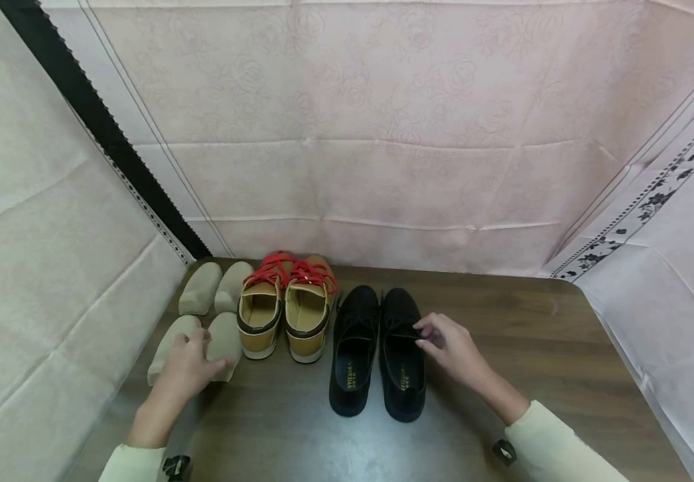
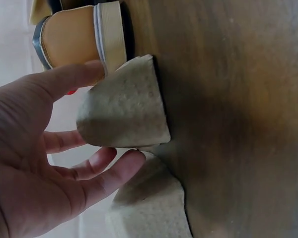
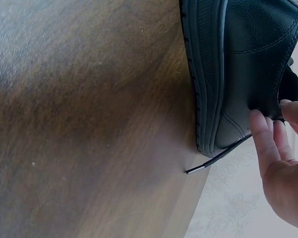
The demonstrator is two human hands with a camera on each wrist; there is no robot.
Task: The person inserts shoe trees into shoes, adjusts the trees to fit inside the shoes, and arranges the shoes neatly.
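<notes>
My left hand (image 1: 187, 367) has its thumb and fingers on opposite sides of a beige, rough-surfaced moulded shoe insert (image 2: 124, 106), the front right one of its group. A second front insert (image 2: 154, 203) lies against the backs of those fingers. On the right, my right hand (image 1: 452, 348) pinches the side edge of a black lace-up shoe (image 1: 403, 395) near its opening. A lace end (image 3: 213, 161) sticks out past that shoe's toe side. The other black shoe (image 1: 350, 398) stands close beside it, toes toward the wall.
Two more inserts (image 1: 200, 288) lie behind the front ones. A pair of tan shoes (image 1: 306, 348) with red laces (image 1: 311, 273) stands between inserts and black shoes. Patterned cloth (image 1: 383, 134) hangs behind and at both sides of the brown wooden surface (image 1: 504, 314).
</notes>
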